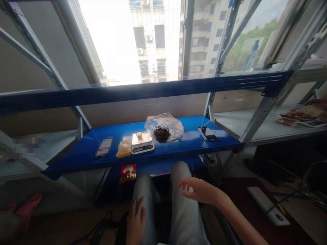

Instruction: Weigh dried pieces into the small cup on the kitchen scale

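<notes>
Seen from above, a seated person looks down at their own lap and a blue shelf (178, 144) ahead. At about 7 o'clock in the picture, the left hand (136, 223) lies flat on the left thigh, fingers loosely extended, holding nothing. At about 5 o'clock, the right hand (198, 190) hovers just above the right knee, palm turned inward, fingers spread and slack, also holding nothing.

Beyond the knees, toward 12 o'clock from the hands, the shelf carries a small white scale (142, 143) with a little pale piece on its platform. Touching the scale at its 9 o'clock side lies a yellowish packet (124, 148). At the scale's 2 o'clock, just beside it, sits a crumpled clear plastic bag (166, 125) with a heap of dark dried bits inside. A dark phone (207, 133) lies farther along at 3 o'clock, well apart from the bag. Below the shelf's front edge, near the left knee, a red packet (128, 173) shows. Both hands are well apart from everything on the shelf.
</notes>
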